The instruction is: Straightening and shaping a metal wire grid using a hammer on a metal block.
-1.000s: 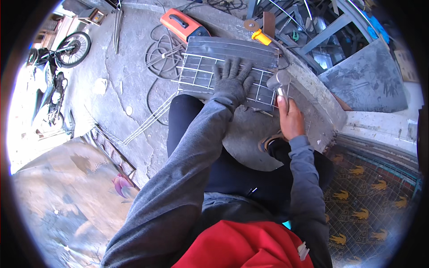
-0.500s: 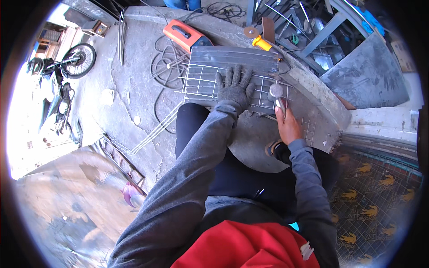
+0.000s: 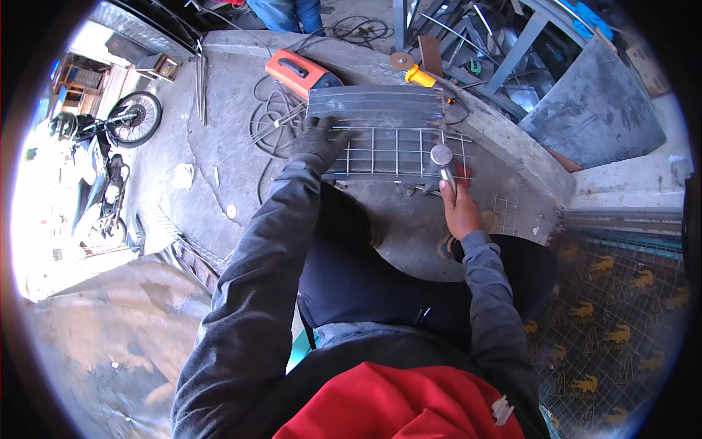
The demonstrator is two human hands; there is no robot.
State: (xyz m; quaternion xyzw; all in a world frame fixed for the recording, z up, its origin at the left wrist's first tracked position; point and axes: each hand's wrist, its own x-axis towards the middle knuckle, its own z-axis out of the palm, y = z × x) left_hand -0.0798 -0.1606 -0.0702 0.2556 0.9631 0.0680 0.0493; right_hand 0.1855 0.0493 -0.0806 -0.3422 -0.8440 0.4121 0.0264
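Observation:
A wire mesh panel [image 3: 397, 151] lies across a dark grey ridged metal work surface [image 3: 376, 102] in front of my knees. My left hand [image 3: 316, 145], in a grey knit glove, rests over the mesh's left end with its fingers apart. My bare right hand [image 3: 462, 211] is wrapped round the handle of a hammer [image 3: 441, 154]. The hammer's round metal head is over the right part of the mesh; whether it touches the wires I cannot tell.
Behind the work surface sit an orange machine [image 3: 303, 72] with coiled cables, a yellow-bodied tool [image 3: 419, 75] and a round disc [image 3: 400, 61]. Metal scraps [image 3: 504, 62] pile up at the far right. A motorcycle [image 3: 110, 157] stands left. A person's blue-clad legs [image 3: 285, 14] show at the back.
My left hand has slid left from the middle of the mesh to its left end. The mesh has shifted or turned on the work surface. The hammer has moved slightly left and nearer.

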